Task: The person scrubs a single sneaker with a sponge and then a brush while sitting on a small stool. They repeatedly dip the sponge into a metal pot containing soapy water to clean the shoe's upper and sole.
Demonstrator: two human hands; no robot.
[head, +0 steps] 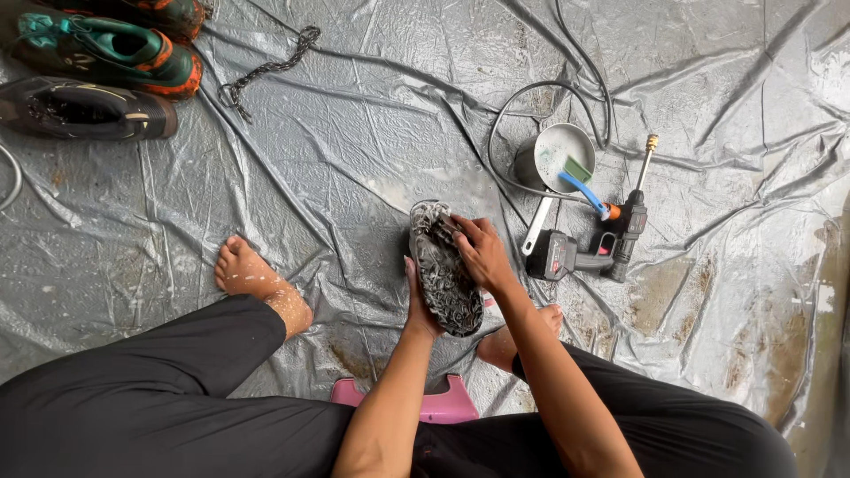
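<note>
muddy shoe, sole up, in both hands

shoe held sole-up over the grey tarp, between the person's knees, in front of a pink stool. the sole is dark, deeply lugged, coated in pale soapy film and grit, so the tread reads as a mottled grey-black pattern. toe end points away from the body, heel end toward the stool.

left hand cups the shoe from below and along its left edge, fingers wrapped under (fingertips hidden behind the sole). right hand lies over the right edge of the sole near the toe, fingers curled down onto the tread; whether it grips something small underneath, cannot tell.

around it: metal pot with sudsy water and a green sponge, well right of the shoe's toe. a cordless spray gun lies just beside the pot, hose looping off behind. top left, well apart: a teal-and-orange shoe and a dark shoe. a chain lies on the tarp near them. both bare feet rest on the wet tarp.
</note>
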